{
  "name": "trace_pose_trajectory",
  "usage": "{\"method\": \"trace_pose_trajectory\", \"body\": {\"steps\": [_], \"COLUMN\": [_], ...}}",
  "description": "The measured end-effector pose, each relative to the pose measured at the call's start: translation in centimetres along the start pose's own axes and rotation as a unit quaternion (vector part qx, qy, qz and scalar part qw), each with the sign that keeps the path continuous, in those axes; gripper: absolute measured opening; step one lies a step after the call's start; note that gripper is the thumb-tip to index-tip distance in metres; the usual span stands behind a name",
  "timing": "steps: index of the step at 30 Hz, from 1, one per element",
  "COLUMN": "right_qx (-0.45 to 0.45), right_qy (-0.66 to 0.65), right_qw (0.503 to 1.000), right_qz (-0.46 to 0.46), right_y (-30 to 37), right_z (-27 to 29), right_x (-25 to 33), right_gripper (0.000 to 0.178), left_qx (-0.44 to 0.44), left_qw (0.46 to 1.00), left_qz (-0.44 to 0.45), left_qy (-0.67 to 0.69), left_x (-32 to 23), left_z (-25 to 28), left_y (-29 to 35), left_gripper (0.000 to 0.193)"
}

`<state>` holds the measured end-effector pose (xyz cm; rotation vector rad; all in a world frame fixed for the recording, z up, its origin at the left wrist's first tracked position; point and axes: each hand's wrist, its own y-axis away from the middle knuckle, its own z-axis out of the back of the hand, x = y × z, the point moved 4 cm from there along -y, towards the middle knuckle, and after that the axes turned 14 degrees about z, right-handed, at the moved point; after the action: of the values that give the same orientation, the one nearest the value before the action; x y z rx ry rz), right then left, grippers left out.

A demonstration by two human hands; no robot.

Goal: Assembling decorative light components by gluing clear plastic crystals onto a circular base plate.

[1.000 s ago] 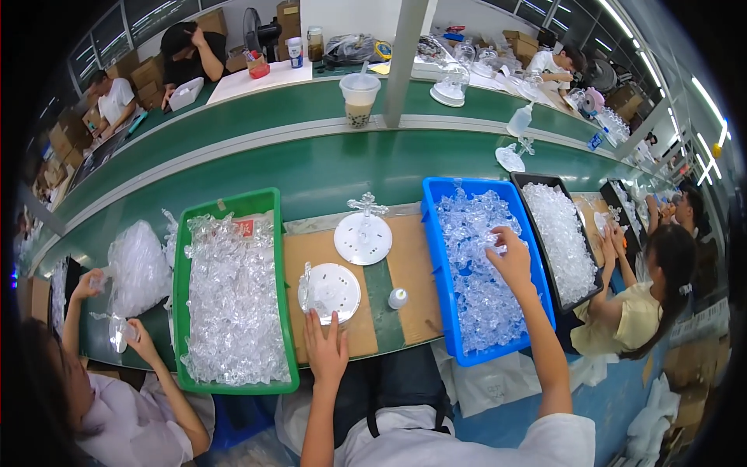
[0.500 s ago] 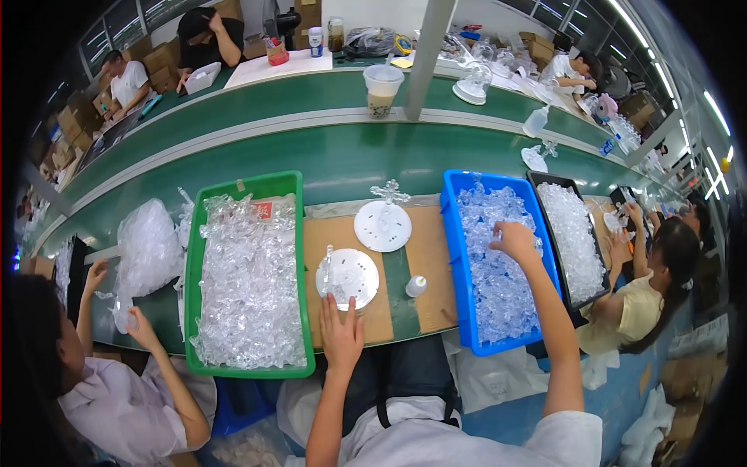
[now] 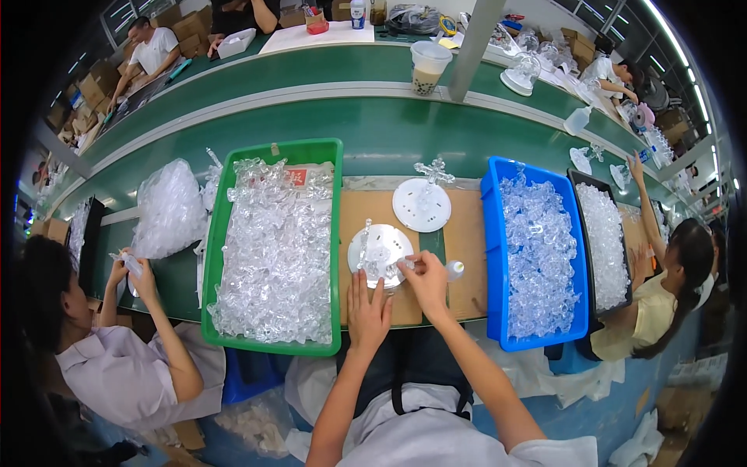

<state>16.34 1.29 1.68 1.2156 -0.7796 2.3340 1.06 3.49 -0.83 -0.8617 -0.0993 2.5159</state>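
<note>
A round white disc (image 3: pixel 394 240) with small dark marks lies on the brown cardboard in front of me, a clear plastic piece (image 3: pixel 366 233) standing at its left side. My left hand (image 3: pixel 369 317) rests at the disc's near edge, fingers stretched out and touching it. Over the disc's right side, my right hand (image 3: pixel 428 286) pinches a small clear plastic piece (image 3: pixel 406 265), its exact shape partly hidden by the fingers. Just right of that hand stands a small white dropper bottle (image 3: pixel 455 270). Farther back, a second white disc (image 3: pixel 406 208) carries an upright branching clear piece (image 3: pixel 433 172).
A green bin (image 3: pixel 334 257) of clear plastic pieces stands at the left, a blue bin (image 3: pixel 496 257) of them at the right. Beyond the blue one is a black tray (image 3: pixel 618 233) of clear bits. A drink cup (image 3: pixel 428 66) stands on the back ledge. Co-workers sit on both sides.
My right hand has come out of the blue bin to the near disc, with a small clear piece in its fingers. My left hand stays at the disc's edge. The view has shifted.
</note>
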Motion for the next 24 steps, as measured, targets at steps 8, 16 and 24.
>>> {"method": "trace_pose_trajectory", "body": {"steps": [8,16,24], "right_qx": [0.094,0.086,-0.033], "right_qy": [0.004,-0.052,-0.014], "right_qw": [0.993,0.995,0.999], "right_qz": [0.065,0.020,0.011], "right_y": [-1.5,-1.7,3.4], "right_z": [-0.7,-1.0,4.7], "right_x": [0.7,-0.1,5.0], "right_gripper": [0.026,0.025,0.047], "left_qx": [-0.005,-0.042,-0.074], "left_qw": [1.000,0.998,0.989], "left_qz": [0.011,0.015,0.085], "left_qy": [-0.006,0.039,-0.099], "left_x": [0.3,-0.2,-0.3], "left_z": [0.2,0.1,-0.3], "left_y": [0.2,-0.5,-1.7], "left_gripper": [0.040,0.040,0.036]}}
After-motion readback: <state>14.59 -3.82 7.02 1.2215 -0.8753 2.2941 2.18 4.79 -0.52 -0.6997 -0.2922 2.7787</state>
